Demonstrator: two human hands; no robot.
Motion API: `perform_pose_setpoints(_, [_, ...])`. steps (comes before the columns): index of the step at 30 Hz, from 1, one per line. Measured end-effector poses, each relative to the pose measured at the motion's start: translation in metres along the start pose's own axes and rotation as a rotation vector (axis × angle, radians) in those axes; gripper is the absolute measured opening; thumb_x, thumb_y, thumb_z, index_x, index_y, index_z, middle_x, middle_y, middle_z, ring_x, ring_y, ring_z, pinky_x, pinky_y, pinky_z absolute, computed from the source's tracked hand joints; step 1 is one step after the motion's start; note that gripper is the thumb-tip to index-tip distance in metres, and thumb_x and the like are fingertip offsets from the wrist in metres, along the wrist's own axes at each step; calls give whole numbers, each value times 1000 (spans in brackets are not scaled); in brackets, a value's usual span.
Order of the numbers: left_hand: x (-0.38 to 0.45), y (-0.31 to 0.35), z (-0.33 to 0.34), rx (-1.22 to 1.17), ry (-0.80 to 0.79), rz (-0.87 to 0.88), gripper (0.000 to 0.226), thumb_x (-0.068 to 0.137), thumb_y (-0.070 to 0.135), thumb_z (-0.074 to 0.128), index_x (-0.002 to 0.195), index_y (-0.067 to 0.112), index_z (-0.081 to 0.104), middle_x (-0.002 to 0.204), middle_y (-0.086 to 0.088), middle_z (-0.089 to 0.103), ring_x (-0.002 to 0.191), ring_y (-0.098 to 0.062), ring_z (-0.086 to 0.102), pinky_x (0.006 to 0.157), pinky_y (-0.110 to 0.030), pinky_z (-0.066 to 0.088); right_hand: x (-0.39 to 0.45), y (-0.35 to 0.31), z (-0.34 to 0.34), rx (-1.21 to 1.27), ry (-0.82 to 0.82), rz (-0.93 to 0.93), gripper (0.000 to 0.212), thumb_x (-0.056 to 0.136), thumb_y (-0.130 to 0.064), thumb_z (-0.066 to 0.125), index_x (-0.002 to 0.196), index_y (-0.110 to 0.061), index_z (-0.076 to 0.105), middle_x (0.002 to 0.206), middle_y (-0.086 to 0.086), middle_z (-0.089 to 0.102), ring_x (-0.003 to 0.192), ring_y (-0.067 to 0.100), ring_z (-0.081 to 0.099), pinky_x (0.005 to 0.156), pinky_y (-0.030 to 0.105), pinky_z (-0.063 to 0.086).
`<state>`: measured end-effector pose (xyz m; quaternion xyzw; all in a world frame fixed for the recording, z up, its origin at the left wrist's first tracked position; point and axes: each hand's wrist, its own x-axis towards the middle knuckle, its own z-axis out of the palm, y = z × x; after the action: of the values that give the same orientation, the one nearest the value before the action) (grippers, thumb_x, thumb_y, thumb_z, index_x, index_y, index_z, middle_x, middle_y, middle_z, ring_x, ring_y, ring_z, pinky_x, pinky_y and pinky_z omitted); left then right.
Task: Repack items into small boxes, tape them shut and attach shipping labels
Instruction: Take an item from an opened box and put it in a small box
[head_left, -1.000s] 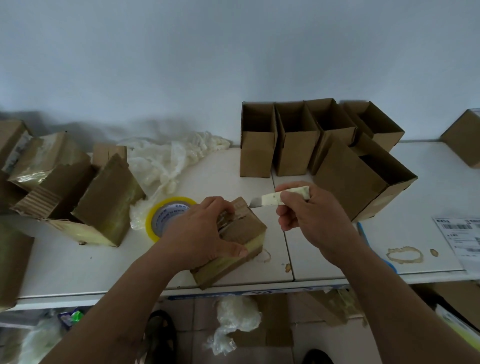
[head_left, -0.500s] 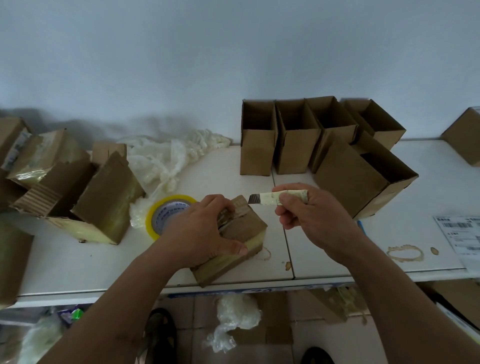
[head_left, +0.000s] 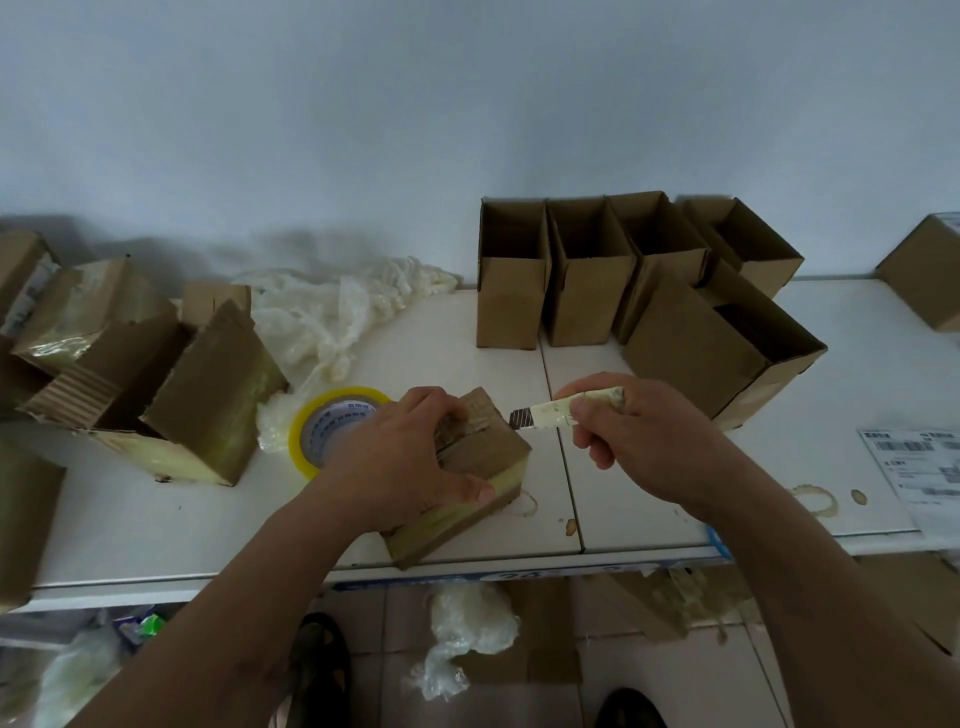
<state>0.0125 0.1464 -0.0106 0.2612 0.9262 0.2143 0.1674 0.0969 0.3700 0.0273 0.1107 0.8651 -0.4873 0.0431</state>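
Note:
A small taped cardboard box (head_left: 483, 457) sits near the front edge of the white table (head_left: 171, 525). My left hand (head_left: 395, 457) grips it from the left, thumb on its front side. My right hand (head_left: 634, 431) holds a pale utility knife (head_left: 556, 415), its dark blade out and pointing left, the tip almost at the box's top right corner. A yellow-rimmed tape roll (head_left: 332, 426) lies just behind my left hand, partly hidden by it.
Several open empty boxes (head_left: 587, 270) stand at the back right. Torn, taped boxes (head_left: 171, 384) are piled at the left with crumpled plastic wrap (head_left: 322, 317) behind. A shipping label sheet (head_left: 919, 467) lies at the right edge. Plastic and cardboard scraps litter the floor below.
My right hand has pushed the knife's blade further out and brought it left and down, close to the box's top corner. My left hand keeps holding the box.

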Motion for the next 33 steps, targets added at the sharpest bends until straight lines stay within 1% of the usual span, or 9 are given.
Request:
perform_pose_setpoints(5, [0,5,3,39,25,-32,84,65,73,69,133,32,44,138,13,37,118,-13,45,94,-38,47,-5,1,-6,45,21,47,20,100,-17,48,96,-26,65,69,-1,64,54,3,55,53,13,47])
perform_pose_setpoints(9, [-3,19,5,124,96,-58,83,74,85,38,133,28,49,147,10,29,118,-19,51,91,-39,51,-4,1,-9,224,161,70,16,100,-18,51,96,-23,65,67,0,62,52,5,55,52,16,49])
perform_pose_setpoints(14, [-9,25,-4,122,-27,112,39,100,35,45,137,22,49,156,10,19,102,-11,54,83,-20,42,-3,6,-14,364,284,144,10,98,-23,55,97,-21,65,69,4,61,57,10,55,55,24,50])
perform_pose_setpoints(17, [-10,11,-10,120,-217,174,66,95,21,57,153,23,25,161,16,5,124,-9,44,99,-15,35,-2,10,-14,354,290,180,12,99,-20,54,101,-21,66,70,5,59,58,12,54,51,22,48])
perform_pose_setpoints(22, [-8,8,-9,378,-45,250,79,81,61,64,147,34,31,159,19,10,147,-16,4,118,-37,17,-1,10,-13,428,246,225,11,98,-20,55,102,-17,65,72,6,61,60,14,55,57,27,50])
perform_pose_setpoints(26, [-2,14,-5,355,-49,278,81,77,71,60,141,26,38,161,20,2,148,-8,-15,120,-36,7,-4,8,-15,468,284,181,10,97,-17,56,102,-13,63,73,6,60,62,14,55,61,29,52])
perform_pose_setpoints(29, [1,15,-2,296,-38,251,59,74,73,60,107,25,47,159,16,16,149,-10,-6,120,-35,10,-8,7,-17,520,344,152,7,96,-14,56,96,-15,62,70,5,57,60,14,53,62,29,52])
perform_pose_setpoints(31, [3,16,1,286,9,220,64,70,79,56,101,25,47,148,11,33,146,-16,13,118,-36,17,-11,6,-17,534,384,137,8,96,-12,56,93,-16,62,67,4,55,57,12,51,59,27,50])
perform_pose_setpoints(33, [5,17,3,273,88,167,70,66,83,55,99,22,44,121,7,40,120,-16,39,101,-33,34,-13,7,-17,482,444,122,10,96,-13,56,90,-18,61,66,4,55,56,12,51,58,26,50])
